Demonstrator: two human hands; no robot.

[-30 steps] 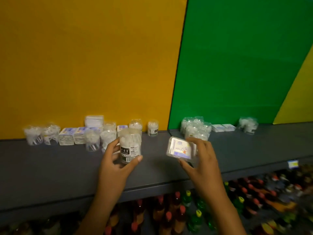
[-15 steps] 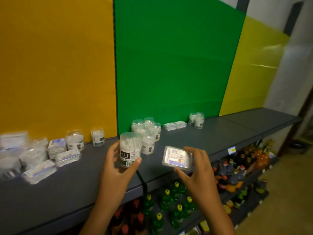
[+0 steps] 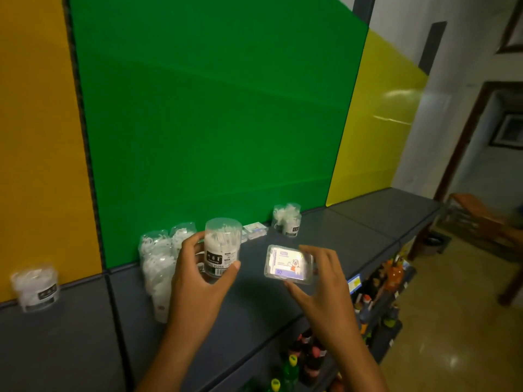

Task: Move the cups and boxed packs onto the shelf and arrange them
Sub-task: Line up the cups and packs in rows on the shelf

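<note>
Clear plastic shows between the fingers (image 3: pixel 236 265) of the left hand (image 3: pixel 198 278): they wrap narrowly round a tall cup (image 3: pixel 222 246) packed with white floss picks, thumb on the label side, the other fingers curled behind, so the cup stays upright and its label faces the person. The right hand (image 3: pixel 319 281) pinches a flat boxed pack (image 3: pixel 288 265) by its edges, thumb beneath and fingers along the far side, face turned up toward the head camera, probably so the print can be read and the pack set down the right way round. Both things hang in the air above the grey shelf (image 3: pixel 353 239), neither touching it; they sit near each other but apart. Both forearms rise from the bottom of the view, wrists bent slightly back, palms facing inward toward one another. Beyond the left hand a cluster of cups (image 3: pixel 158 258) stands against the green panel (image 3: pixel 212 123); farther right lie two small packs (image 3: pixel 254 230) and another pair of cups (image 3: pixel 288 220), and one lone cup (image 3: pixel 35 287) stands by the orange panel (image 3: pixel 36 137). Bare shelf in front of these groups looks like the likely spot for setting down, with bottles (image 3: pixel 308 360) on the lower tier well clear
</note>
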